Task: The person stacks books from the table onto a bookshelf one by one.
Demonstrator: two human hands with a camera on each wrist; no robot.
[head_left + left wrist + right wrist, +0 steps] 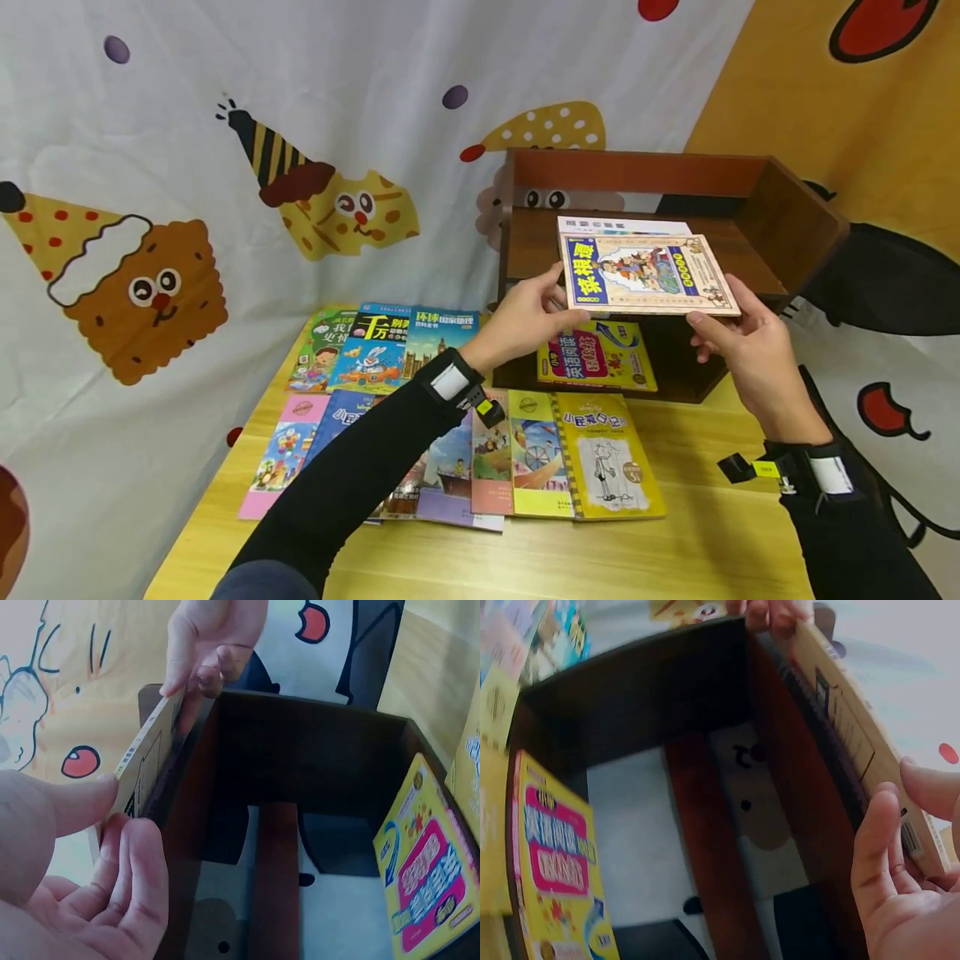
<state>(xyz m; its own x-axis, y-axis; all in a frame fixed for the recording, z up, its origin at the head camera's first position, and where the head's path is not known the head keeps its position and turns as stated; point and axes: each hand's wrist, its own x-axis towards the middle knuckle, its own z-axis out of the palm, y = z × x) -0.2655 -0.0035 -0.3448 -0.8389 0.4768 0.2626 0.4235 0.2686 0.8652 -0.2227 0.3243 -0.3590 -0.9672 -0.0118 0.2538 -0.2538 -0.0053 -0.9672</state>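
A cartoon-cover book [647, 274] is held flat at the upper level of a dark wooden shelf [791, 218], the left hand [525, 317] pinching its left edge and the right hand [738, 337] grasping its right edge. The head view shows more books [457, 433] spread on the yellow bench [675, 550]. Only the wrist views look inside the shelf, where a yellow book [431, 877] lies on the lower level.

I hold a thin picture book [647, 274] flat by its two short edges, cover up, level with the shelf's [795, 218] upper board.
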